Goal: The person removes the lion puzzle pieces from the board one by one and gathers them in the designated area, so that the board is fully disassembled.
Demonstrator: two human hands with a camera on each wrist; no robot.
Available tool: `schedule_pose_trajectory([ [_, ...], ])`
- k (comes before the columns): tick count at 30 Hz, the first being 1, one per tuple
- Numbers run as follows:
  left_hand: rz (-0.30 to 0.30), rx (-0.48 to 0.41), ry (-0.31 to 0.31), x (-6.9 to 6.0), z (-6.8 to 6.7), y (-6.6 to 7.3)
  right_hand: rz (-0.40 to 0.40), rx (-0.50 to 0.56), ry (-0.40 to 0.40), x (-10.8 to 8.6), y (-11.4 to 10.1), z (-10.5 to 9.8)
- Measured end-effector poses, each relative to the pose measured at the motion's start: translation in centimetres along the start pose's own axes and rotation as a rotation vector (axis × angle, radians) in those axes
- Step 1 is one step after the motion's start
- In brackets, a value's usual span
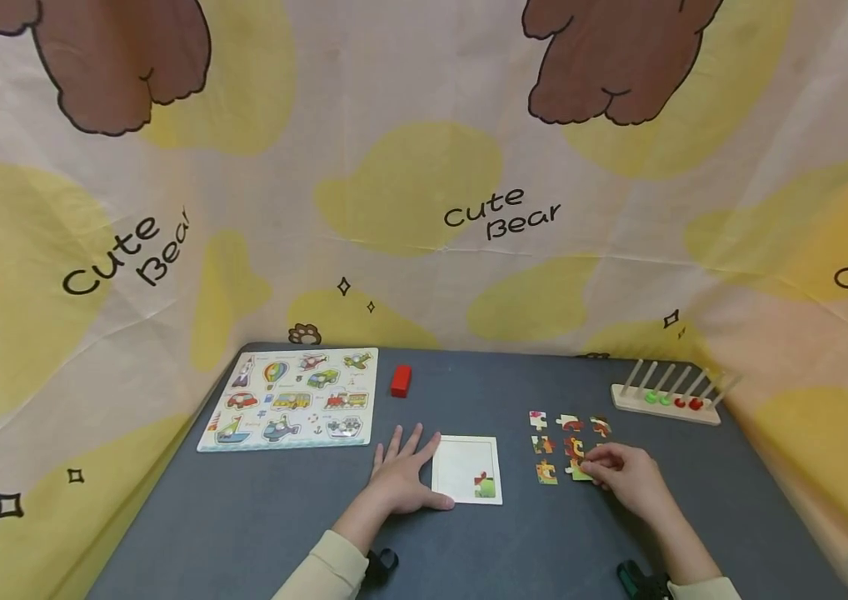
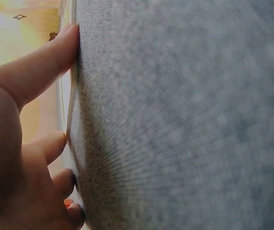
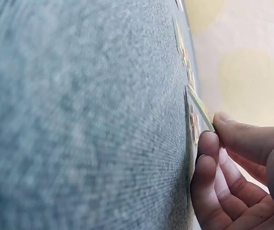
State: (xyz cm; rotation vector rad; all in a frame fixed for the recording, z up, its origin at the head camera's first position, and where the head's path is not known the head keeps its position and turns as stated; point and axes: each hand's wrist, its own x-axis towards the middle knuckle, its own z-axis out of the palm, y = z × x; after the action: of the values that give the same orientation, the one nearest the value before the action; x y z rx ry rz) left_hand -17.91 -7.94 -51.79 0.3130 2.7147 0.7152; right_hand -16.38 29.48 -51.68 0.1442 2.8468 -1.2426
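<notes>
My left hand [image 1: 401, 481] lies spread on the table, thumb and index finger touching the left edge of a white puzzle tray [image 1: 461, 469]. One green and red jigsaw piece [image 1: 485, 486] sits in the tray's lower right corner. Between thumb and fingertips my right hand [image 1: 628, 477] pinches a green-edged jigsaw piece [image 3: 202, 111], tilted with one edge raised off the table in the right wrist view. Several other loose jigsaw pieces [image 1: 542, 445] are laid out in rows beside that hand. Some pieces are partly hidden behind the fingers.
A picture board of vehicles [image 1: 291, 400] lies at the back left. A red block [image 1: 401, 381] stands right of it. At the back right is a wooden peg rack [image 1: 665, 405] with green and red beads. A printed cloth [image 1: 409, 183] hangs behind the table.
</notes>
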Motion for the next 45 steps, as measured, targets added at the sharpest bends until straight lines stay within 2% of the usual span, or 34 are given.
schedule_pose_trajectory([
  [6,0.004,0.011,0.003,0.3,0.2,-0.1,0.004,-0.075,-0.016,0.2,0.0,-0.1],
  [9,0.003,0.012,0.001,0.4,0.3,-0.2,-0.007,-0.134,-0.008,0.2,-0.1,0.0],
  [13,0.002,0.013,0.002,0.4,0.3,-0.2,-0.022,-0.159,0.014,0.2,-0.2,0.0],
  [20,-0.003,0.011,-0.003,0.2,0.1,-0.1,-0.053,-0.103,0.078,0.2,-1.6,-0.6],
  [34,-0.007,0.000,-0.003,-0.1,0.0,0.0,-0.082,0.004,0.027,-0.6,-3.7,-0.1],
  [45,-0.014,-0.018,-0.009,0.0,0.0,0.0,-0.151,0.039,0.011,-0.5,-5.5,1.3],
])
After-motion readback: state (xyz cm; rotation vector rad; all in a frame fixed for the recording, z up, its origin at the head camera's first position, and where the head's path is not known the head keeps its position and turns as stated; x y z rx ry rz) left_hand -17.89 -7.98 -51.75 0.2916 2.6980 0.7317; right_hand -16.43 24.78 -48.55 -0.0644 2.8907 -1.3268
